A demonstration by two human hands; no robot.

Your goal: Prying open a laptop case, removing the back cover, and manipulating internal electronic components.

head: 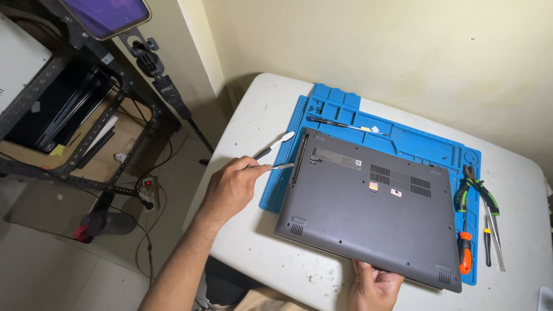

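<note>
resting laptop [363, 213] on blue mat [403, 141], white table [259, 115]

Soft, even indoor light; the white bench [253, 121] is bright, its far-left corner shadowed. Sharp focus, slight wide-angle bending at edges.

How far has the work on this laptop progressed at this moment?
Done: the grey laptop lies bottom-up on the blue mat. In hand: the left hand pushes a thin pry tool into the edge seam; the right hand steadies the front. Left: the bottom cover is still on.
</note>
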